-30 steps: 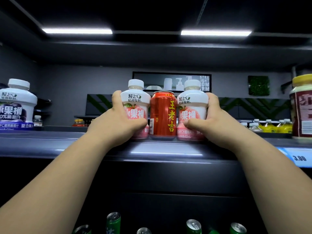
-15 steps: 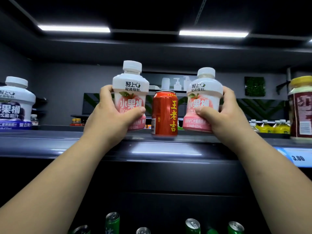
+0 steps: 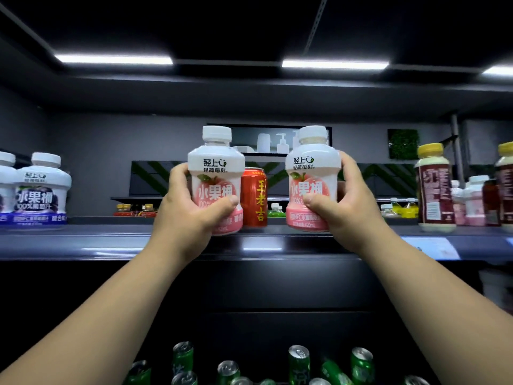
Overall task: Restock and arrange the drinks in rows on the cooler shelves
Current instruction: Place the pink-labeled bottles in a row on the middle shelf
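Nearest, below both forearms, a cluster of green cans (image 3: 298, 362) stands on a lower level, tops showing, some blurred.

Above them, the left grip (image 3: 191, 215) is wrapped around the lower half of a white-and-pink peach juice bottle (image 3: 216, 173), thumb pressed across the front of the label and fingers (image 3: 177, 176) curled round its far left side. The right grip (image 3: 347, 209) clamps a second pink bottle (image 3: 312, 176) of the same kind in the mirrored way, thumb on the front, fingers round the right side. Both bottles are upright with white caps on, and their bases sit at the front lip of the dark shelf (image 3: 83, 240); whether they touch it or hang just above cannot be told.

Between the two grips and a little behind them, a red can (image 3: 254, 197) with yellow characters stands on the shelf, partly hidden by the left-hand bottle.

Well to the left of the left grip, purple-labelled white bottles (image 3: 41, 187) stand on the same shelf. Well to the right of the right grip stand a tall brown-labelled bottle with a yellow cap (image 3: 434, 187), another at the frame edge, and smaller pink-and-white bottles behind it. A blurred price tag (image 3: 433, 247) sits on the shelf edge below them.

Farther back, beyond the red can, small bottles line a distant shelf, and strip lights (image 3: 334, 64) glow on the dark ceiling.
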### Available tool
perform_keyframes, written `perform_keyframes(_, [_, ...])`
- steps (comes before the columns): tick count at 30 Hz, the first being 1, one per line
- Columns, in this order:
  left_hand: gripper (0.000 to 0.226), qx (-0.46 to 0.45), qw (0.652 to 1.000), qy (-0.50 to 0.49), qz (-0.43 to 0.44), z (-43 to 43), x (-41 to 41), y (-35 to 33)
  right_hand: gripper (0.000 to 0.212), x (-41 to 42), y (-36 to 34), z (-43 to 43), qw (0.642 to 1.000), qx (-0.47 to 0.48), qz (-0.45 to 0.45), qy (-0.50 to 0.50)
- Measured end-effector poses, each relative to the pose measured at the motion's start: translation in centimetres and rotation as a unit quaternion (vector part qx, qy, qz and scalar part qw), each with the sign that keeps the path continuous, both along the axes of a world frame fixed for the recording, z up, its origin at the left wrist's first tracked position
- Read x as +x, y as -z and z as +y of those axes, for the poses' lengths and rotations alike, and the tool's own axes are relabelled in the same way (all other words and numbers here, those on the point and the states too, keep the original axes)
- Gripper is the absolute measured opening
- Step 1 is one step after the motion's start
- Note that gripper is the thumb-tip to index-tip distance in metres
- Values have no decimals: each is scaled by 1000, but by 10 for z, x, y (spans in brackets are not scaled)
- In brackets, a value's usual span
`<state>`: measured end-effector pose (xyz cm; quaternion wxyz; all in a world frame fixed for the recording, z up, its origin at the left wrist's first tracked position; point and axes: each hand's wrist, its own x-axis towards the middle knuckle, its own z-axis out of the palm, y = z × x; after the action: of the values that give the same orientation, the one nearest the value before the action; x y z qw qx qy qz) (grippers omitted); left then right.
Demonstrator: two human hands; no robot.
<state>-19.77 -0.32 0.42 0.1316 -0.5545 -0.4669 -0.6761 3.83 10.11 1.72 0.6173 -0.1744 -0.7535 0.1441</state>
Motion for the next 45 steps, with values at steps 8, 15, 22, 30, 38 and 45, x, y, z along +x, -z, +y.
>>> perform_keyframes(8, [75, -39, 996, 75, 30, -12, 99, 31, 81, 96, 28, -33, 1000, -29, 2, 5])
perform_keyframes(15, [78, -62, 989, 136, 21, -1, 226, 72, 79, 231, 72, -57, 992, -77, -31, 90])
perform_keyframes(22, [80, -113, 977, 183, 7, 11, 372, 134, 77, 383, 132, -72, 959, -160, -99, 211])
perform_keyframes(30, [86, -198, 961, 195, 1, 50, 456, 184, 82, 481, 184, -55, 922, -249, -103, 277])
perform_keyframes(38, [90, -235, 953, 192, 20, 131, 484, 197, 85, 515, 197, 10, 906, -280, -76, 308])
perform_keyframes(45, [89, -237, 946, 219, 32, 219, 504, 188, 83, 522, 188, 82, 908, -280, -31, 311])
